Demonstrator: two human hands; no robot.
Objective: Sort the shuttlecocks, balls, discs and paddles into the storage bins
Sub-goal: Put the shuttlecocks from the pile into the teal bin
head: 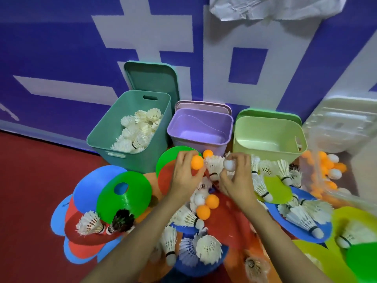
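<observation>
My left hand (186,176) pinches an orange ball (197,162) just in front of the purple bin (184,132). My right hand (237,178) grips a white ball (228,165) beside it. A white shuttlecock (214,165) stands between the two hands. Another orange ball (207,153) lies against the purple bin's front. The teal bin (104,132) on the left holds several white shuttlecocks (138,129). The purple bin and the light green bin (242,137) look empty. Two orange balls (208,206) lie between my forearms.
Coloured flat discs, among them a green disc (130,198), cover the red floor with many loose shuttlecocks on them. A clear bag of orange and white balls (324,172) lies at the right. Bin lids lean against the blue wall. A white moulded tray (344,121) sits far right.
</observation>
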